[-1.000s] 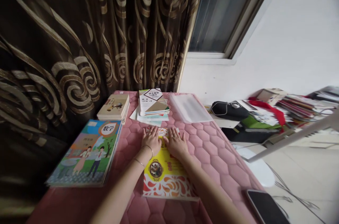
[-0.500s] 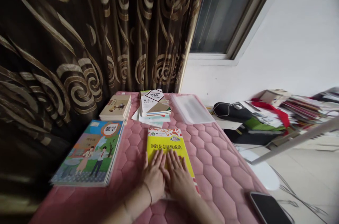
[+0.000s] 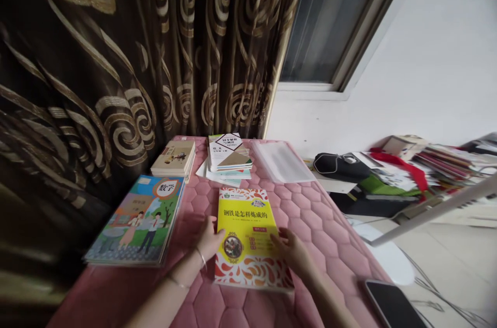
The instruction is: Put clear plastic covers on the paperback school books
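Observation:
A yellow paperback book with red-and-white patterned ends lies on the pink quilted tabletop, its front cover up. At its left edge is my left hand, thumb on the cover and fingers along the side. My right hand grips the opposite edge in the same way, its fingertips partly hidden. Left of the book rests a stack of colourful math textbooks. Behind that sits a pile of smaller tan books.
White workbooks lie at the far end beside clear plastic covers. A phone rests at the near right corner. Patterned curtains hang along the left and back. Papers and books are piled beyond the table, past a slanted pole.
Both hands have moved off the middle of the yellow book's cover, apart to its left and right edges. The cover's lower half now shows.

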`<action>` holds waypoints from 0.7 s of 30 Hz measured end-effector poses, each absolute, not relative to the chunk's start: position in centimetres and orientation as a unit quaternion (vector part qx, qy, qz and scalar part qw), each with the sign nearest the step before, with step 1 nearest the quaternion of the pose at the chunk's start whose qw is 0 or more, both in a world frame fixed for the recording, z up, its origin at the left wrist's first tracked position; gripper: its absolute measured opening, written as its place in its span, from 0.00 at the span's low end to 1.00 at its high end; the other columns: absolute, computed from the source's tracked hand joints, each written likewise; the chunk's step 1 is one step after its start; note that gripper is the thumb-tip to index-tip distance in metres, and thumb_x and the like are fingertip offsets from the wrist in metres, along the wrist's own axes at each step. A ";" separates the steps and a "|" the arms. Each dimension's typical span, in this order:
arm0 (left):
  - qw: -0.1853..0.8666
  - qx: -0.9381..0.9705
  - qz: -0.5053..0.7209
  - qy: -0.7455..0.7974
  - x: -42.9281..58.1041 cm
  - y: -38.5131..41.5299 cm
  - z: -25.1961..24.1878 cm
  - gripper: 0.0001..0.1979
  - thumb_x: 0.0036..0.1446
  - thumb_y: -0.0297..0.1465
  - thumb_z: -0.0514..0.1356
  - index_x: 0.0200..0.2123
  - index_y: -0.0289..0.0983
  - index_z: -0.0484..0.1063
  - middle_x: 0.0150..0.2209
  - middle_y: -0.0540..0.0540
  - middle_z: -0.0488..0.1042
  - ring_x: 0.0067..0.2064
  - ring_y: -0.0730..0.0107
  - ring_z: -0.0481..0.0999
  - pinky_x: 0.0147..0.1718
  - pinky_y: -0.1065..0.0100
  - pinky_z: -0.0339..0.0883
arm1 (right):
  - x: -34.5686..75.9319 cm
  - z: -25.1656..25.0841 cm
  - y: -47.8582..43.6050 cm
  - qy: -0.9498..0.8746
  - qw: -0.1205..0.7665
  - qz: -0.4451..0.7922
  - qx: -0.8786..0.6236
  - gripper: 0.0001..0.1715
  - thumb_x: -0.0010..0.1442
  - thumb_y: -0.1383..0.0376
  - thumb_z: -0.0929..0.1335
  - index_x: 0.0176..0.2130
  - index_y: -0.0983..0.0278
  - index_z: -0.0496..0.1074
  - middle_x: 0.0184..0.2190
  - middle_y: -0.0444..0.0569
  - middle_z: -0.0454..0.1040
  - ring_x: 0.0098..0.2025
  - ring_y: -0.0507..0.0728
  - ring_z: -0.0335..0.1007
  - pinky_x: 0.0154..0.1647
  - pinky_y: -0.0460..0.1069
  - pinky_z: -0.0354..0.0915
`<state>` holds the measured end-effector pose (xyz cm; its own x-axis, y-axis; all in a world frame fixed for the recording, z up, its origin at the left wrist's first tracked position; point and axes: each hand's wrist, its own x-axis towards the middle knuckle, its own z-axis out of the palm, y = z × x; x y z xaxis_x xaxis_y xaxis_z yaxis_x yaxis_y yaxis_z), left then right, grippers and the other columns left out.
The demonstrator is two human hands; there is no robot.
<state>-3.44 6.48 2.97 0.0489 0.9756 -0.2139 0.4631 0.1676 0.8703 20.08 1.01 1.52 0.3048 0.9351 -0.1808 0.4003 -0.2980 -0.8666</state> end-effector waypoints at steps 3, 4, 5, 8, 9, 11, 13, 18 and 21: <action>0.455 0.533 0.296 0.649 -2.9 8.1 3.4 0.11 0.50 0.26 0.62 0.40 0.34 0.69 0.40 0.41 0.79 0.42 0.64 0.78 0.39 0.70 0.69 | 20.7 3.3 2.6 -0.421 0.353 0.426 -0.719 0.13 0.53 0.56 0.65 0.27 0.64 0.69 0.23 0.49 0.75 0.24 0.55 0.72 0.21 0.45 0.63; 0.456 0.533 0.293 0.649 -2.9 8.3 3.4 0.09 0.49 0.27 0.63 0.37 0.35 0.69 0.39 0.41 0.79 0.41 0.63 0.78 0.37 0.70 0.69 | 20.9 3.7 2.8 -0.417 0.340 0.438 -0.720 0.14 0.53 0.56 0.65 0.25 0.64 0.69 0.19 0.46 0.72 0.21 0.53 0.69 0.19 0.44 0.59; 0.461 0.531 0.289 0.650 -2.9 8.5 3.2 0.07 0.49 0.27 0.63 0.33 0.35 0.69 0.37 0.41 0.79 0.39 0.62 0.78 0.35 0.70 0.69 | 21.1 4.0 2.9 -0.417 0.329 0.450 -0.718 0.15 0.52 0.56 0.66 0.23 0.64 0.68 0.16 0.44 0.69 0.19 0.52 0.66 0.18 0.44 0.57; 0.474 0.522 0.278 0.653 -2.9 8.3 2.7 0.06 0.48 0.27 0.64 0.25 0.36 0.67 0.29 0.44 0.79 0.34 0.62 0.78 0.29 0.70 0.68 | 21.2 4.7 2.5 -0.416 0.307 0.466 -0.718 0.15 0.51 0.57 0.67 0.21 0.65 0.69 0.14 0.43 0.67 0.18 0.51 0.64 0.17 0.44 0.54; 0.476 0.519 0.279 0.653 -2.8 8.1 2.5 0.07 0.48 0.26 0.63 0.24 0.36 0.66 0.28 0.44 0.78 0.33 0.62 0.78 0.29 0.70 0.68 | 21.1 4.8 2.2 -0.414 0.308 0.467 -0.718 0.14 0.50 0.57 0.68 0.21 0.64 0.69 0.15 0.44 0.69 0.19 0.52 0.65 0.18 0.44 0.56; 0.479 0.513 0.290 0.651 -2.7 7.3 2.2 0.07 0.49 0.26 0.62 0.25 0.36 0.66 0.28 0.45 0.78 0.34 0.63 0.78 0.29 0.71 0.68 | 20.9 4.9 1.6 -0.406 0.322 0.466 -0.718 0.12 0.49 0.58 0.68 0.22 0.64 0.69 0.19 0.46 0.72 0.23 0.54 0.69 0.20 0.45 0.60; 0.480 0.511 0.307 0.643 -2.6 6.7 2.1 0.04 0.51 0.25 0.60 0.29 0.36 0.66 0.31 0.45 0.78 0.35 0.64 0.78 0.31 0.71 0.69 | 20.8 4.8 1.1 -0.402 0.351 0.466 -0.705 0.12 0.50 0.57 0.67 0.25 0.63 0.69 0.22 0.48 0.75 0.26 0.56 0.72 0.22 0.46 0.63; 0.471 0.518 0.392 0.597 -2.5 8.5 3.1 0.07 0.53 0.24 0.59 0.37 0.35 0.67 0.36 0.45 0.79 0.38 0.67 0.79 0.36 0.71 0.72 | 21.4 5.1 3.1 -0.441 0.410 0.445 -0.663 0.16 0.51 0.52 0.66 0.27 0.63 0.70 0.26 0.51 0.77 0.29 0.58 0.75 0.26 0.48 0.69; 0.449 0.525 0.396 0.605 -2.2 12.3 3.7 0.11 0.54 0.24 0.59 0.43 0.34 0.67 0.41 0.42 0.78 0.40 0.68 0.78 0.37 0.71 0.72 | 21.5 5.6 6.6 -0.478 0.409 0.393 -0.671 0.17 0.54 0.52 0.65 0.26 0.63 0.71 0.23 0.51 0.76 0.27 0.57 0.74 0.25 0.48 0.68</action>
